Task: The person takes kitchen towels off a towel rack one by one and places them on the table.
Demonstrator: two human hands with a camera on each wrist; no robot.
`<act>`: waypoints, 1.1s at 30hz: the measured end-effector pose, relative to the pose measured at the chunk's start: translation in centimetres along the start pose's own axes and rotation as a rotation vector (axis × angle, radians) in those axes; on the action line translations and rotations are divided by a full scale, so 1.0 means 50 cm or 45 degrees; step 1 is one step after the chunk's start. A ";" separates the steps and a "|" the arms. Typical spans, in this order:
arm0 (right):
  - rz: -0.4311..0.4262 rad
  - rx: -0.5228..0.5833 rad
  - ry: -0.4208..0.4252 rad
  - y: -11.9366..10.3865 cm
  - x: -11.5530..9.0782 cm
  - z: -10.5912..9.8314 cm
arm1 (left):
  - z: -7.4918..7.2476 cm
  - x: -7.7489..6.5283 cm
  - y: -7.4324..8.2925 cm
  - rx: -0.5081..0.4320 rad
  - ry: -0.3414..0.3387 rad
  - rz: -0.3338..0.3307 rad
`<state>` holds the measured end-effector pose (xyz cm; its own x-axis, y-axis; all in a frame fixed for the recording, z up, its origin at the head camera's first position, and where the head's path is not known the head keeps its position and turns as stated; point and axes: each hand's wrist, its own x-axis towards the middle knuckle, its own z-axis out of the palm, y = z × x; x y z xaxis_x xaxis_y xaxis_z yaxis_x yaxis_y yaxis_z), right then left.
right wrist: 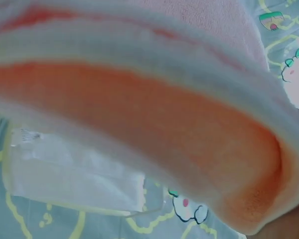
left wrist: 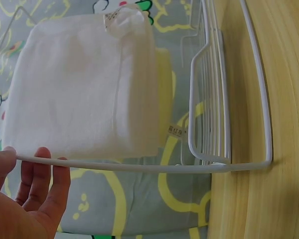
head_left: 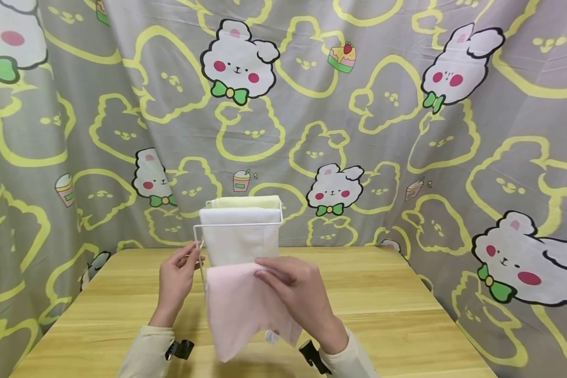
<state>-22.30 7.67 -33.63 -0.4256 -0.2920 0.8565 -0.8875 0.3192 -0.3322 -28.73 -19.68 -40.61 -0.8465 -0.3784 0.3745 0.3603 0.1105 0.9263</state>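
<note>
- Head view: two pale sleeves came in nearest, just below the hands, each with a black clip at its cuff.
- The right hand pinched the upper edge of a pink towel between thumb and fingers; on the right wrist view the cloth filled most of the picture, close and blurred.
- That towel hung to the left of the right hand and between the two hands, its lower corners loose, with a small label by the bottom edge. Whether a bar bore any of it, I could not tell.
- The left hand gripped the side wire of a white rack; on the left wrist view the thumb lay on one side of the wire and fingertips met it from the other.
- Beyond the pink towel, between and above the hands, a folded white towel hung on the rack.
- Just behind that one, farther from both hands, showed a yellow towel.
- Under the hands and past them spread a wooden table.
- Farthest off, behind everything, hung a grey curtain printed with yellow outlines and white cartoon animals.
</note>
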 end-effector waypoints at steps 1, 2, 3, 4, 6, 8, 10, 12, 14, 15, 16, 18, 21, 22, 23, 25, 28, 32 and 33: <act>0.002 -0.004 -0.006 0.001 -0.004 0.002 | 0.000 0.000 0.000 0.000 -0.003 0.001; 0.004 -0.006 -0.011 0.001 -0.008 0.004 | -0.001 0.000 0.000 0.002 -0.006 0.001; 0.007 -0.009 -0.013 0.002 -0.011 0.006 | -0.001 0.000 0.000 0.001 -0.009 0.001; 0.008 -0.011 -0.015 0.003 -0.016 0.009 | -0.001 0.001 0.000 0.001 -0.009 0.002; 0.008 -0.004 -0.020 0.003 -0.023 0.013 | 0.000 0.001 0.000 -0.002 -0.009 0.005; -0.004 -0.002 -0.027 0.002 -0.031 0.018 | 0.001 0.001 0.000 -0.010 -0.008 0.011; -0.015 0.006 -0.038 0.000 -0.037 0.022 | 0.001 0.001 0.001 -0.021 -0.005 0.019; -0.021 0.012 -0.051 -0.004 -0.043 0.025 | 0.002 0.000 0.002 -0.031 -0.002 0.025; -0.018 0.019 -0.065 -0.008 -0.048 0.029 | 0.003 -0.001 0.001 -0.024 -0.003 0.027; -0.015 0.021 -0.073 -0.010 -0.051 0.031 | 0.002 -0.001 0.001 -0.016 -0.006 0.025; -0.010 0.023 -0.082 -0.012 -0.054 0.033 | 0.002 -0.001 0.000 -0.008 -0.008 0.024; 0.000 0.020 -0.098 -0.014 -0.061 0.038 | 0.002 -0.001 0.000 0.007 -0.013 0.023; 0.057 0.046 -0.131 -0.016 -0.074 0.045 | 0.002 -0.001 -0.001 0.012 -0.019 0.025; 0.082 0.065 -0.144 -0.016 -0.078 0.048 | 0.003 -0.001 -0.001 0.006 -0.017 0.029; 0.109 0.087 -0.157 -0.016 -0.083 0.051 | 0.004 -0.001 -0.001 -0.001 -0.014 0.033; 0.155 0.136 -0.186 -0.017 -0.092 0.056 | 0.003 -0.002 -0.001 0.001 -0.015 0.038; 0.216 0.192 -0.228 -0.018 -0.100 0.063 | 0.000 -0.003 -0.002 0.030 -0.014 0.034; 0.284 0.222 -0.268 -0.013 -0.106 0.071 | -0.002 -0.002 -0.001 0.046 -0.024 0.028; 0.292 0.223 -0.275 -0.009 -0.107 0.074 | -0.002 -0.002 -0.001 0.040 -0.027 0.033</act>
<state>-20.26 5.75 -39.52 -0.6280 -0.4202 0.6550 -0.7734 0.2443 -0.5849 -28.62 -19.72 -40.71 -0.8451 -0.3558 0.3991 0.3702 0.1492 0.9169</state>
